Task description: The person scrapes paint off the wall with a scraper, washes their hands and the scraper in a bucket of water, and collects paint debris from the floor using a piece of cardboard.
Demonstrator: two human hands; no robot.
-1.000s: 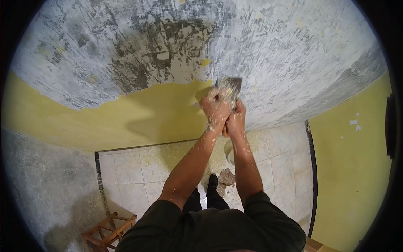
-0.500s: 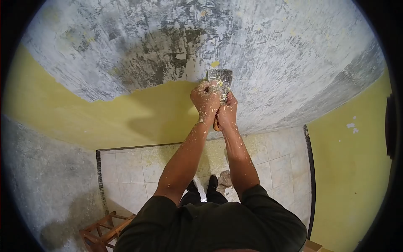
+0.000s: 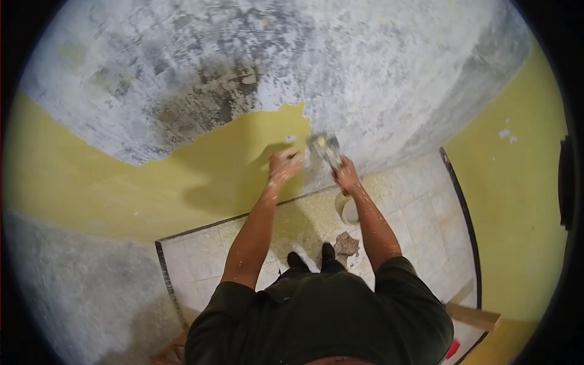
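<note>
My right hand (image 3: 347, 175) is closed around the handle of a paint scraper (image 3: 328, 148), its flat metal blade pointing up and left toward the wall. Yellow paint bits stick to the blade. Left of the scraper, my left hand (image 3: 285, 168) is in front of the yellow paint, fingers curled and blurred by motion; whatever lies in them cannot be made out. Pale flakes dot both forearms. Yellow paint (image 3: 243, 149) covers the lower wall with a ragged top edge, beneath a stripped grey-white area (image 3: 377, 67).
On the tiled floor (image 3: 201, 258), dusted with yellow flakes, stand a pale round container (image 3: 351, 211) and a crumpled brown piece (image 3: 347, 244) near my shoes (image 3: 328, 250). A wooden stool (image 3: 173, 351) shows at lower left, a wooden piece (image 3: 474, 316) at lower right. A yellow side wall (image 3: 505, 201) rises on the right.
My hands have moved apart: the right went right and down with the scraper, the left slightly left and down. The view has tilted, and the pale container now shows.
</note>
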